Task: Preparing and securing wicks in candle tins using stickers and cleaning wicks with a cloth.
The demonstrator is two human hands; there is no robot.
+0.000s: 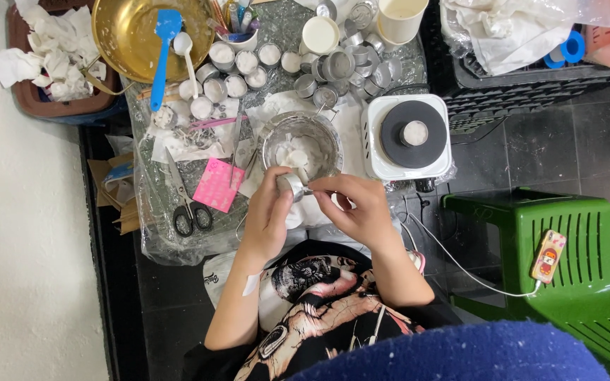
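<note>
Metal cup [292, 185]: small, gripped in curled left hand [268, 212], just before steel bowl [300, 144].
Right hand [359, 204]: fingertips pinched at cup rim; contents unclear.
Risk: cup could slip over the bowl through thin grip.

A brass bowl [125, 32] holds a blue spatula [163, 53]; scissors [186, 201] lie beside a pink card [218, 185].

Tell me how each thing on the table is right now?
Small metal cup: held in the left hand, right hand touching it.
Steel pot: open, white lumps inside.
Scissors: lying flat, closed.
Blue spatula: resting in the gold bowl.
Phone: plugged in, on the green stool.
</note>
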